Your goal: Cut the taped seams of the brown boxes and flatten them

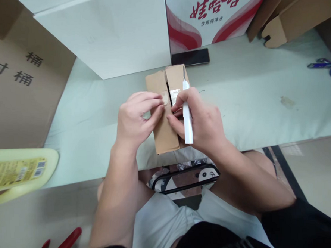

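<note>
A small brown cardboard box lies on the pale green surface in front of me, with a dark gap between its two top flaps. Pieces of clear tape cling to the flaps on both sides of the gap. My left hand pinches at the tape on the left flap, thumb and fingertips close together. Held in my right hand is a white utility knife, its blade out and pointing away from me. The thumb and index fingertip of that hand touch the box beside the gap.
Behind the box lies a black phone, against a white and red carton. A large white box stands at its left. Large brown cartons flank both sides. A yellow bottle is at the left, blue-handled items at the far right.
</note>
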{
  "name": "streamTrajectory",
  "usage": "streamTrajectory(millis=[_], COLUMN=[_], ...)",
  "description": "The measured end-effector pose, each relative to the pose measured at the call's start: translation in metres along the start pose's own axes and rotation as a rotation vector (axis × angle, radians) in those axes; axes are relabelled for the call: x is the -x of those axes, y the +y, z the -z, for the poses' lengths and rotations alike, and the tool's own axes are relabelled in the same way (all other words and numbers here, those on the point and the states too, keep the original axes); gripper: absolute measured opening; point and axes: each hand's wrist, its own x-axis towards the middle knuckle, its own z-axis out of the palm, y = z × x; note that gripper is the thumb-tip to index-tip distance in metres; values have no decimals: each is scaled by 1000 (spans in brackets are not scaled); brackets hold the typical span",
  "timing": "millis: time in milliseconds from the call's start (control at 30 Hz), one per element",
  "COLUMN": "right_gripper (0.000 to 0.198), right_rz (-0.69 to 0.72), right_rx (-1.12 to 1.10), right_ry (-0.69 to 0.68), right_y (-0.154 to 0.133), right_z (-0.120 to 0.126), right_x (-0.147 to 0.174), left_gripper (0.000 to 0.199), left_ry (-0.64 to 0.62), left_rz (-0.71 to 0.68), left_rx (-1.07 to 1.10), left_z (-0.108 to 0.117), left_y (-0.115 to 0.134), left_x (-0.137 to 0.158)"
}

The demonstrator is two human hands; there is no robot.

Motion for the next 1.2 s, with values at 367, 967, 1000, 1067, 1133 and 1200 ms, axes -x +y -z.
streamTrajectory(millis=[367,967,1000,1067,1133,1200], right_gripper=[13,10,10,10,11,9], right_rz=[-16,-14,-12,-12,-23,-35], right_rx=[-5,49,46,44,39,18], right_ry=[22,92,94,92,94,133], right_y=[-2,-2,-2,-2,-2,-1], right_z=[-1,-1,-2,-2,-3,-3], right_x=[-1,-1,-1,-1,0,1], left_gripper=[61,44,47,52,54,54], left_ry=[-219,-184,-196,-214,-208,-180], left_rz=[41,97,93,96,99,99], left_rx=[-83,-201,-198,-196,-188,-174], left_z=[0,-9,-9,-10,-11,-12], left_y=[3,12,11,10,9,8], left_x=[39,16,18,21,23,23])
